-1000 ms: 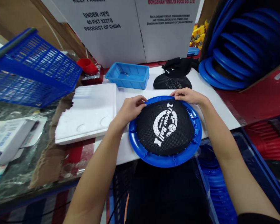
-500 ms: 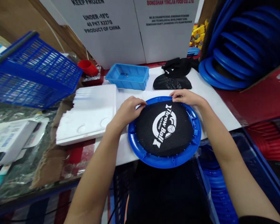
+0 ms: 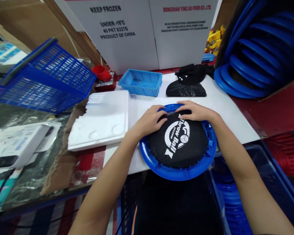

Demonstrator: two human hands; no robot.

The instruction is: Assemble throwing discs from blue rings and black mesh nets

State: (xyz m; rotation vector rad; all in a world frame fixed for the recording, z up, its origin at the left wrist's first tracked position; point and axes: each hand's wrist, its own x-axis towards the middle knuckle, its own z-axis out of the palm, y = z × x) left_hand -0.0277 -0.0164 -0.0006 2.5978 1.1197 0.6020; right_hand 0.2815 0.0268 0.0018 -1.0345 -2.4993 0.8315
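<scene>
A round black mesh (image 3: pixel 191 150) printed "Throw Ball" lies inside a blue plastic ring (image 3: pixel 186 173) at the table's near edge. Small pegs stand along the ring's inner side. My left hand (image 3: pixel 152 121) bends over the far left part, its fingers at the ring and its thumb on the mesh, closed on the mesh's edge. Over the far right part, my right hand (image 3: pixel 196 111) does likewise, fingertips at the rim and thumb beside the print. Between the two hands a narrow gap shows between mesh and ring. The fingertips partly cover the mesh edge.
Behind the ring are a light blue tray (image 3: pixel 140 89) with small metal pieces and more black mesh (image 3: pixel 186 90). White foam (image 3: pixel 100 117) and a blue basket (image 3: pixel 51 78) stand left. Blue rings (image 3: pixel 245 78) fill a box at right. A white carton (image 3: pixel 137 49) stands behind.
My hands have come closer together over the ring's far side, with thumbs now further onto the mesh. A gap has appeared there between mesh and ring. The view has shifted slightly.
</scene>
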